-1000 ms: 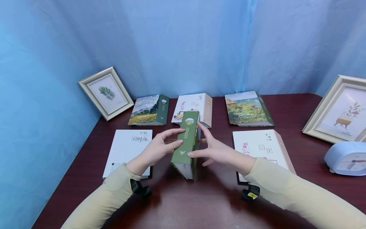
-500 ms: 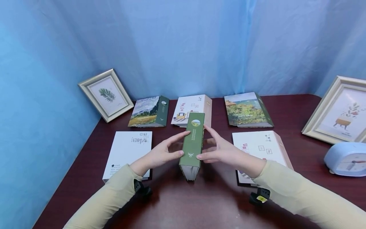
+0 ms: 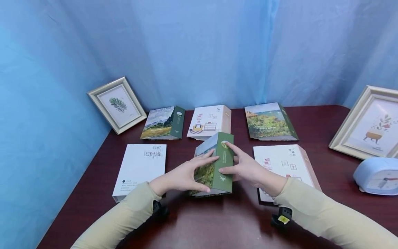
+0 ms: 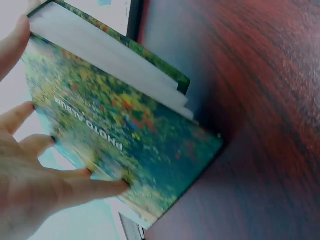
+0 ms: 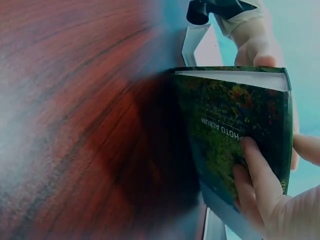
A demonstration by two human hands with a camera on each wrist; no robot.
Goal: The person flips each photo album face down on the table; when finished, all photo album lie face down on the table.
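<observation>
A thick green photo album [image 3: 225, 162] leans to the left on the table, its spine facing up and a painted landscape cover turned left. With thumb on the spine and fingers behind the right-hand cover, my right hand [image 3: 248, 169] grips it. My left hand [image 3: 183, 173] rests on the other side, fingers spread and fairly straight against the painted cover [image 4: 135, 120], thumb near the spine's lower end. In the right wrist view, fingers [image 5: 260, 175] press on the opposite cover, and white pages show at the album's end.
Behind stand three albums: a landscape one [image 3: 158, 121], a white one [image 3: 208, 119] and a garden one [image 3: 268, 121]. White albums flank the hands at left [image 3: 140, 169] and right [image 3: 281, 166]. Picture frames [image 3: 118, 103] stand at both sides; a blue clock [image 3: 377, 176] is at right.
The album has shifted right, swung upright and then tipped left, bringing its painted cover into view. Both hands moved right with it, the left now lying on that cover.
</observation>
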